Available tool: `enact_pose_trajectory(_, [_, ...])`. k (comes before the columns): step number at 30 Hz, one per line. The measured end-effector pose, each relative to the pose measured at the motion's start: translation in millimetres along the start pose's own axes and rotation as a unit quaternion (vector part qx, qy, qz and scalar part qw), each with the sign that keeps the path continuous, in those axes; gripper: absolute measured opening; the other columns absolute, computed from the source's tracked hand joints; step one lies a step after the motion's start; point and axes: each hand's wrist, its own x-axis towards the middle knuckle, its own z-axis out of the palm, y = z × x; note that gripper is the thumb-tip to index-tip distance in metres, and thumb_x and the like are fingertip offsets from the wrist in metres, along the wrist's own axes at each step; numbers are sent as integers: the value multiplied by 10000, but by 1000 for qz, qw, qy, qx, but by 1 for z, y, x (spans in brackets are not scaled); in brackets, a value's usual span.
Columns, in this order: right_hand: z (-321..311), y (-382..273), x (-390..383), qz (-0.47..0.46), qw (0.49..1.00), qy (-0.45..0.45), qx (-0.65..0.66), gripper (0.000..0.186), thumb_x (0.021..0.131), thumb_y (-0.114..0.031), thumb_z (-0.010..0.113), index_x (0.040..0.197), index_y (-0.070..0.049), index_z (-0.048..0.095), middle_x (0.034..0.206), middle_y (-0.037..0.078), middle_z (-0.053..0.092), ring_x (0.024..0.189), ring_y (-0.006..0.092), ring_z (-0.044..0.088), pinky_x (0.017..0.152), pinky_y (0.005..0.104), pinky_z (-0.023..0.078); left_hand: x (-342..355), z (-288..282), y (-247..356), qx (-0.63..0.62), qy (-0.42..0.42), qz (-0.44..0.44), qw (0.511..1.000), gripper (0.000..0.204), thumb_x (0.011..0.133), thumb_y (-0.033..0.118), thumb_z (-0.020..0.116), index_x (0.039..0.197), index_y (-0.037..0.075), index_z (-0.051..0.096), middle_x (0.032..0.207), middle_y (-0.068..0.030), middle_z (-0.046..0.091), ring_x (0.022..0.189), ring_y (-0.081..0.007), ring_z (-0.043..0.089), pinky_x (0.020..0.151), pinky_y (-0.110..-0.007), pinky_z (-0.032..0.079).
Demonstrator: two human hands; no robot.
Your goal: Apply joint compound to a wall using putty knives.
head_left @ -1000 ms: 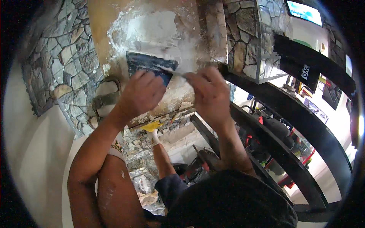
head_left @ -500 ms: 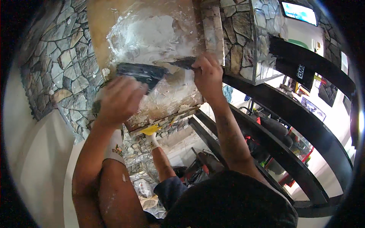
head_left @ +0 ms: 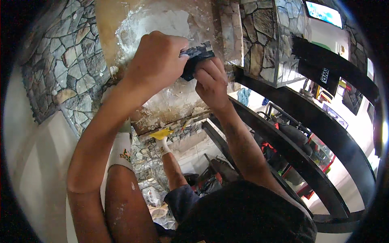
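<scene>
My left hand (head_left: 160,58) is closed on a wide putty knife whose black blade (head_left: 197,52) points to the right. My right hand (head_left: 212,79) has its fingers curled round a second, narrower dark putty knife; most of it is hidden by the hand and the other blade. The two blades meet between my hands, and I cannot tell exactly where one ends and the other begins. Beyond my hands, a brown, board-like surface (head_left: 106,28) carries a smeared patch of whitish filler (head_left: 174,24). Its lower part, near my wrists, looks rough and crumbly along the edge.
Stone-patterned covering (head_left: 81,52) lies left of the brown surface, and a stone-faced pillar (head_left: 259,44) stands to its right. Curved black rails (head_left: 283,101) run along the right. Below are my legs and a yellow slipper (head_left: 162,133). A lit screen (head_left: 324,14) hangs at upper right.
My left hand has moved up and to the right, off the lower left of the surface. My right hand has come slightly down, and the two putty knives are now together.
</scene>
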Motion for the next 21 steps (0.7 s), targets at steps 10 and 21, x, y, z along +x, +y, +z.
enact_pose_trajectory(10, [-33,-18,2,88,995,-33,-38,228,547,121,554,707,-22,478,716,96,520,649,288,499,575,349,410,-8,21,-52,9,56,-119,991,238,699,212,671,799,26,562,653,-167,585,601,-325,592,554,-371,455])
enact_pose_trajectory(21, [-13,-70,-35,385,919,-79,38,232,730,-74,633,913,-28,500,749,148,565,608,252,559,553,330,441,-74,18,-29,-159,80,-258,950,258,684,151,657,823,12,489,729,-152,534,693,-275,512,660,-342,407])
